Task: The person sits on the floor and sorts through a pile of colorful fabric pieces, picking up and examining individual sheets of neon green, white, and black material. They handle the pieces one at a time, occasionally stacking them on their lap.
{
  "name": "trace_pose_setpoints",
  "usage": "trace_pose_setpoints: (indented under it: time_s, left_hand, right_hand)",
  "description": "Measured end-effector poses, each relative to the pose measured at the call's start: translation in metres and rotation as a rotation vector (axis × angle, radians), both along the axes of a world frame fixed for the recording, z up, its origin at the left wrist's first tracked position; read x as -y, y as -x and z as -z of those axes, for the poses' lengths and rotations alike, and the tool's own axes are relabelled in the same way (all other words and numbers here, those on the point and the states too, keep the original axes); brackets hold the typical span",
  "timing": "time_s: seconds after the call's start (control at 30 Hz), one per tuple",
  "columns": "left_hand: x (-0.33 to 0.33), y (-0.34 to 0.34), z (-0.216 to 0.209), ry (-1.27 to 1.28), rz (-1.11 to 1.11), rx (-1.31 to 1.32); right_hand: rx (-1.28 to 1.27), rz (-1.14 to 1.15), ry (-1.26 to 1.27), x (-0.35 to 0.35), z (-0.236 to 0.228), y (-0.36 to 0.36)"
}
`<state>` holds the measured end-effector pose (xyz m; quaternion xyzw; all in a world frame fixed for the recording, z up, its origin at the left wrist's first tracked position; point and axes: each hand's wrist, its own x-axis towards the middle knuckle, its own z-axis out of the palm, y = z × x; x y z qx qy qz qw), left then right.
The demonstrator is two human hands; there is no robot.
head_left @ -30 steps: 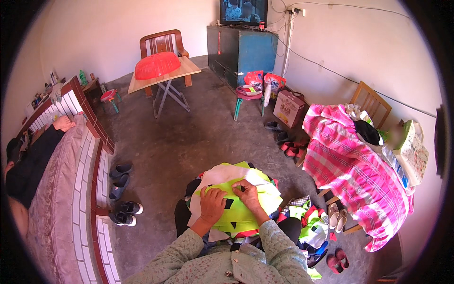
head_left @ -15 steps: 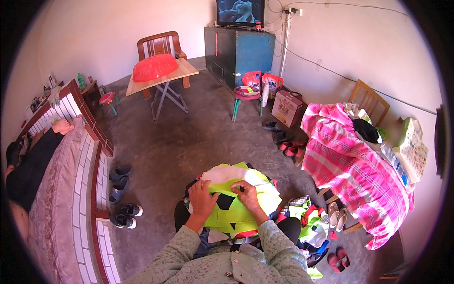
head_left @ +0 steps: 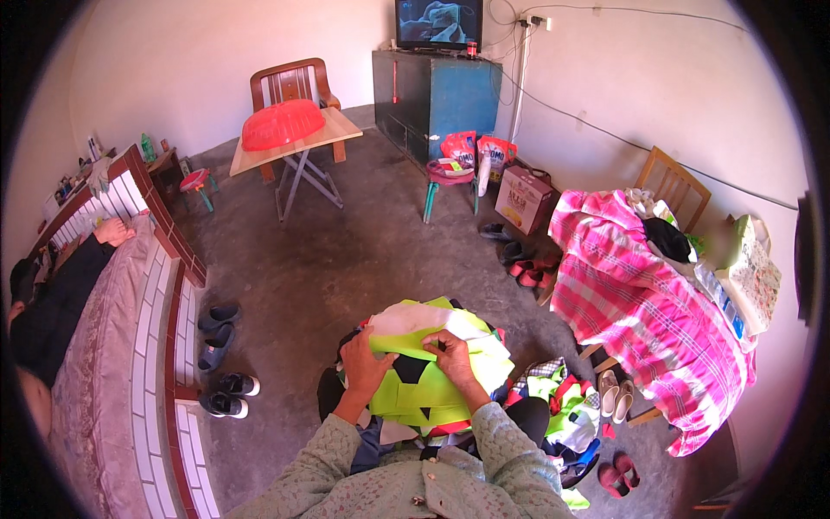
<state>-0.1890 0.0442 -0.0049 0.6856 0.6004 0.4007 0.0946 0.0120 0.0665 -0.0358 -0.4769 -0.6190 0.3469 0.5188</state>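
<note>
A pile of cloth pieces rests on my lap, topped by neon yellow-green fabric (head_left: 480, 357) with a white piece (head_left: 406, 318) at the far side. A dark patch (head_left: 411, 368) shows between my hands. My left hand (head_left: 366, 362) is at the pile's left side, its fingers curled over the fabric and its thumb pointing toward the middle. My right hand (head_left: 456, 360) pinches the edge of a neon yellow-green piece between thumb and forefinger. The undersides of the held pieces are hidden.
To my right, a heap of mixed scraps (head_left: 566, 411) lies on the floor beside shoes (head_left: 609, 394) and a pink plaid cloth (head_left: 640, 303). Slippers (head_left: 218, 346) stand left, below a tiled bed ledge where another person's arm (head_left: 78, 285) rests. A folding table (head_left: 346, 130) stands ahead.
My left hand has shifted and turned slightly at the fabric's left side. My right hand keeps its pinch, almost still.
</note>
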Motion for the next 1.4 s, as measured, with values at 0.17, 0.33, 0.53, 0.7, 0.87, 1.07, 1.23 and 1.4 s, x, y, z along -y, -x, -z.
trace_pose_setpoints:
  time_s: [0.17,0.33,0.53,0.7,0.87,1.07,1.23,1.4]
  left_hand:
    - [-0.008,0.003,0.003,0.034,0.138,0.377]
    - [-0.011,0.005,-0.004,0.314,0.232,1.002]
    - [-0.007,0.006,-0.017,0.398,0.152,1.145]
    - [-0.014,0.005,-0.006,0.158,0.228,0.99]
    - [-0.015,-0.004,-0.021,0.121,0.423,1.009]
    - [-0.017,-0.006,-0.017,0.121,0.469,0.871]
    - [-0.026,-0.009,-0.019,-0.058,0.395,0.881]
    - [-0.026,-0.008,-0.024,-0.05,0.337,0.801]
  right_hand:
    - [-0.003,0.01,-0.035,0.0,-0.001,0.001]
    - [0.023,0.006,0.011,0.0,0.001,0.0]
    - [0.035,0.007,-0.012,0.0,0.0,0.0]
    - [0.001,-0.012,0.023,0.0,0.002,-0.001]
    - [-0.1,-0.036,0.026,0.0,0.004,-0.002]
    - [-0.176,-0.046,0.014,0.001,0.002,0.0]
    - [-0.143,-0.033,0.051,0.003,-0.001,-0.004]
    - [-0.221,-0.012,0.034,0.004,-0.002,-0.002]
